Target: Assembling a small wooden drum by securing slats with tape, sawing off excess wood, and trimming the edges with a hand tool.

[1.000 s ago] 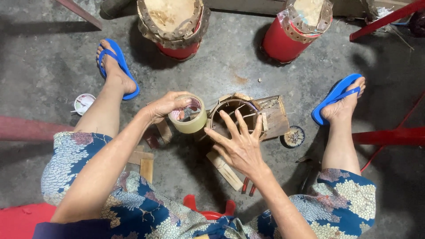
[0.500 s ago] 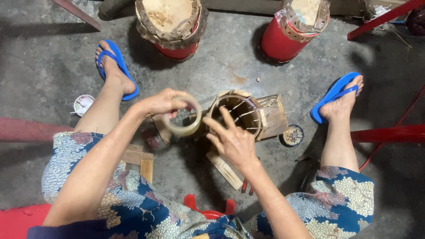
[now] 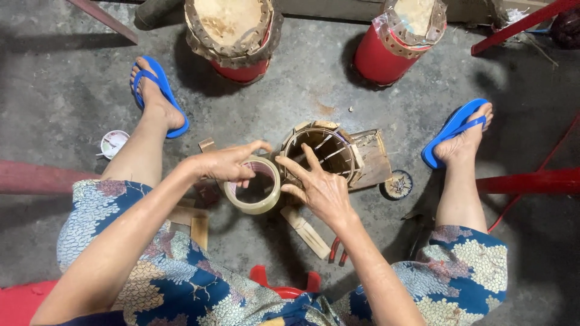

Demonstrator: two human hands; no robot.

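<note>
Concrete floor (image 3: 72, 90) — grey, stained, tool-strewn.

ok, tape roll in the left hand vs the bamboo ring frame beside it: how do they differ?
The tape roll is a smooth, solid beige band; the bamboo ring frame is slatted, with strings across its opening. The roll is smaller and held off the floor by the left hand; the frame sits on a wooden board, touched by the right hand. Both are round and hollow.
</note>
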